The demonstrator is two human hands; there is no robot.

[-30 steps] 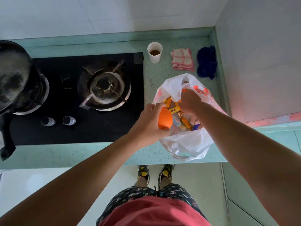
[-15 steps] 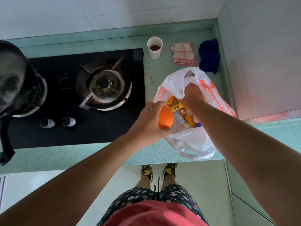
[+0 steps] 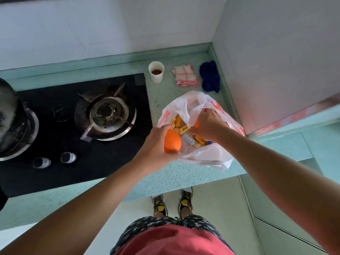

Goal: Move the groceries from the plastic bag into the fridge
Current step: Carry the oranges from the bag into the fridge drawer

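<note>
Carrot (image 3: 172,142) sits gripped in our left hand (image 3: 156,146), fingers curled around its thick end at the near-left rim of the plastic bag (image 3: 207,155). Our right hand (image 3: 207,126) reaches into the bag's mouth, closed on something orange we cannot make out. Between our hands lie wrapped candies (image 3: 189,138); their labels are too blurred to read, as is the bag's red print. Behind the bag on the counter (image 3: 165,100) stands a paper cup (image 3: 156,71).
</note>
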